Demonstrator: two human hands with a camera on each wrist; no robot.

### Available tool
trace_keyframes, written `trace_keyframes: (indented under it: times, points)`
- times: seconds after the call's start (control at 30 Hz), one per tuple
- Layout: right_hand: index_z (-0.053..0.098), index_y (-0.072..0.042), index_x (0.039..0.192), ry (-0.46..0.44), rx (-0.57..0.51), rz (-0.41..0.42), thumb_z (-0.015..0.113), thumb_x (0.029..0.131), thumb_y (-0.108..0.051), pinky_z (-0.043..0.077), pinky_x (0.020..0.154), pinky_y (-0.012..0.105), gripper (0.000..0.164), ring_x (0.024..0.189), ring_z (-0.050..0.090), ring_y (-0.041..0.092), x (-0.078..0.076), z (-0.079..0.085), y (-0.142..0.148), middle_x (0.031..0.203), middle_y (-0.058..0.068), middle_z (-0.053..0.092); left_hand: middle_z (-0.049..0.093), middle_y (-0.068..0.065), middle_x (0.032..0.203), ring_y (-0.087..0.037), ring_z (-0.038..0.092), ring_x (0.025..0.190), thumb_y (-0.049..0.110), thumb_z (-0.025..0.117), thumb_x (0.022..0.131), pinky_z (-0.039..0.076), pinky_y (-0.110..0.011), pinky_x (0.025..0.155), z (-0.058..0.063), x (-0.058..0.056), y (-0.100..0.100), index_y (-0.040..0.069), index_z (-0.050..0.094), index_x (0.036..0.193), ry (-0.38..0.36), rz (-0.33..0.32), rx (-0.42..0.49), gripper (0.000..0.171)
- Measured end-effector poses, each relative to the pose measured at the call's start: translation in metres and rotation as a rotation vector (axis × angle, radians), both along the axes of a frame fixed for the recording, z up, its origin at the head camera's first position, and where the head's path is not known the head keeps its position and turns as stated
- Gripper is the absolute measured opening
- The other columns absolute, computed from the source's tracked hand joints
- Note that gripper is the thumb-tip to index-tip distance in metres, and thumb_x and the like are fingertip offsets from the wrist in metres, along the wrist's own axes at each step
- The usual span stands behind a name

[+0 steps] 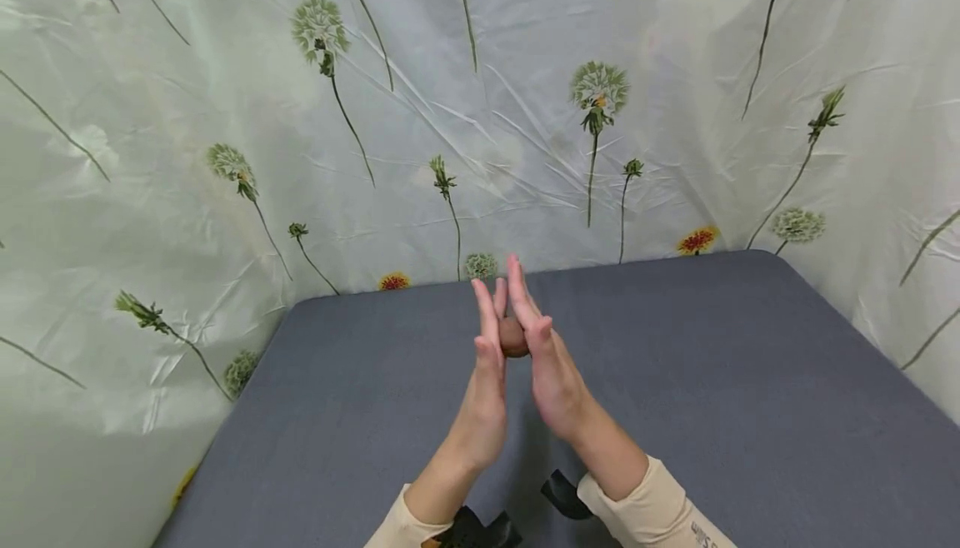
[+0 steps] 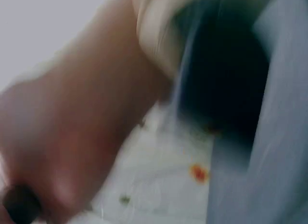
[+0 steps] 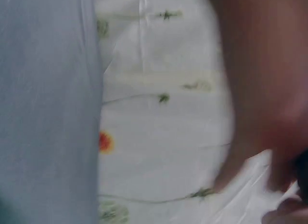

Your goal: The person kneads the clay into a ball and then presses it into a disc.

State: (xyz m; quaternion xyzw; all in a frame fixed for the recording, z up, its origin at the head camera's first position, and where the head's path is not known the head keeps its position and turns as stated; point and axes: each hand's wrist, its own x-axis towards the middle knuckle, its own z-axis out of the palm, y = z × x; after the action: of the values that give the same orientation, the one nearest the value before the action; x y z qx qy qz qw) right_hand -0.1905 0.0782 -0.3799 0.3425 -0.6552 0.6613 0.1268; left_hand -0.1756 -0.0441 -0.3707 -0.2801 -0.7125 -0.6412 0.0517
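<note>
A small brown ball (image 1: 513, 340) sits between the two hands, above the table. My left hand (image 1: 483, 398) touches its left side with straight fingers pointing up and away. From the other side my right hand (image 1: 557, 377) presses on it, its fingers extended too. The palms face each other, with a gap between their heels. In the left wrist view the ball (image 2: 21, 204) is dark and blurred beside the left hand (image 2: 62, 142). The right wrist view shows the right hand (image 3: 269, 89) blurred, with a dark edge of the ball (image 3: 303, 173) at the frame's border.
A grey table (image 1: 360, 431) lies beneath the hands. Behind and around it hangs a pale curtain (image 1: 517, 32) printed with dandelions and flowers. Black straps (image 1: 566, 495) stick out near the beige cuffs.
</note>
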Motion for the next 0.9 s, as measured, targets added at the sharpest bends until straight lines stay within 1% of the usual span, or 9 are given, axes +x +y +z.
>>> trace_keyframes:
  times: [0.2, 0.27, 0.37, 0.43, 0.5, 0.6, 0.7, 0.8, 0.9]
  points:
    - [-0.016, -0.013, 0.171, -0.087, 0.041, 0.111, 0.001, 0.11, -0.067, -0.003, 0.128, 0.073, 0.083, 0.169, -0.008, 0.031, -0.002, -0.013, -0.005, 0.182, 0.005, -0.006, -0.014, 0.01, 0.181, -0.015, -0.018, 0.167, 0.075, -0.005, 0.105, -0.013, -0.07, 0.128, 0.01, 0.003, -0.005, 0.03, -0.018, 0.17, 0.054, 0.027, 0.042, 0.08]
    - [-0.02, -0.018, 0.17, -0.1, 0.064, 0.142, 0.002, 0.112, -0.065, -0.004, 0.128, 0.074, 0.078, 0.169, -0.011, 0.029, 0.003, -0.015, -0.011, 0.182, 0.001, -0.008, 0.007, 0.004, 0.182, -0.009, 0.013, 0.166, 0.076, -0.003, 0.105, -0.01, -0.067, 0.13, 0.015, -0.001, -0.012, 0.031, -0.017, 0.17, 0.068, 0.074, 0.065, 0.08]
    - [-0.018, -0.023, 0.171, -0.084, 0.103, 0.159, 0.003, 0.113, -0.062, -0.002, 0.128, 0.075, 0.073, 0.168, -0.014, 0.024, 0.01, -0.012, -0.014, 0.181, -0.005, -0.012, 0.034, 0.004, 0.174, -0.005, 0.061, 0.112, 0.08, 0.001, 0.104, 0.008, -0.059, 0.132, 0.02, -0.007, -0.02, 0.034, -0.015, 0.17, 0.058, 0.143, 0.086, 0.083]
    - [-0.014, -0.022, 0.172, -0.031, 0.12, 0.141, 0.004, 0.114, -0.06, -0.003, 0.129, 0.072, 0.071, 0.168, -0.015, 0.024, 0.014, -0.005, -0.013, 0.181, -0.005, -0.015, 0.035, 0.005, 0.173, -0.005, 0.061, 0.111, 0.079, 0.001, 0.104, 0.009, -0.06, 0.132, 0.018, -0.01, -0.02, 0.035, -0.015, 0.17, 0.046, 0.16, 0.082, 0.081]
    - [-0.007, -0.017, 0.173, 0.033, 0.119, 0.084, 0.003, 0.114, -0.059, -0.003, 0.134, 0.061, 0.073, 0.168, -0.014, 0.025, 0.013, 0.0, -0.009, 0.181, -0.002, -0.014, 0.014, 0.009, 0.18, -0.01, 0.05, 0.143, 0.077, 0.0, 0.105, 0.007, -0.062, 0.132, 0.013, -0.009, -0.015, 0.034, -0.016, 0.17, 0.036, 0.138, 0.06, 0.08]
    - [-0.002, -0.012, 0.173, 0.058, 0.084, 0.016, 0.002, 0.113, -0.062, 0.009, 0.136, 0.035, 0.078, 0.169, -0.006, 0.029, 0.008, 0.006, 0.001, 0.182, 0.001, -0.01, -0.008, 0.006, 0.182, -0.018, -0.01, 0.168, 0.071, -0.003, 0.108, -0.007, -0.07, 0.13, 0.004, -0.004, -0.002, 0.027, -0.02, 0.17, 0.054, 0.059, 0.01, 0.078]
    - [-0.004, -0.011, 0.173, 0.0, 0.064, 0.033, 0.002, 0.113, -0.063, 0.014, 0.133, 0.03, 0.079, 0.169, -0.001, 0.029, 0.001, 0.004, 0.004, 0.182, 0.001, -0.006, -0.011, 0.004, 0.182, -0.023, -0.016, 0.168, 0.071, -0.003, 0.108, -0.006, -0.071, 0.129, 0.003, 0.002, 0.005, 0.026, -0.021, 0.169, 0.057, 0.019, 0.019, 0.079]
    - [-0.011, -0.013, 0.172, -0.052, 0.066, 0.101, 0.003, 0.114, -0.059, 0.007, 0.135, 0.052, 0.075, 0.169, -0.004, 0.026, 0.0, 0.0, 0.0, 0.182, 0.0, -0.008, -0.012, 0.008, 0.181, -0.017, 0.01, 0.165, 0.075, -0.003, 0.106, 0.007, -0.059, 0.131, 0.01, 0.004, 0.0, 0.031, -0.018, 0.17, 0.039, 0.033, 0.069, 0.08]
    - [-0.014, -0.015, 0.171, -0.061, 0.081, 0.131, 0.004, 0.116, -0.053, 0.0, 0.132, 0.066, 0.07, 0.169, -0.009, 0.023, 0.004, -0.004, -0.006, 0.182, -0.001, -0.009, -0.003, 0.007, 0.182, -0.006, 0.049, 0.12, 0.078, -0.002, 0.104, 0.026, -0.034, 0.119, 0.018, 0.001, -0.01, 0.032, -0.017, 0.17, 0.039, 0.065, 0.09, 0.082]
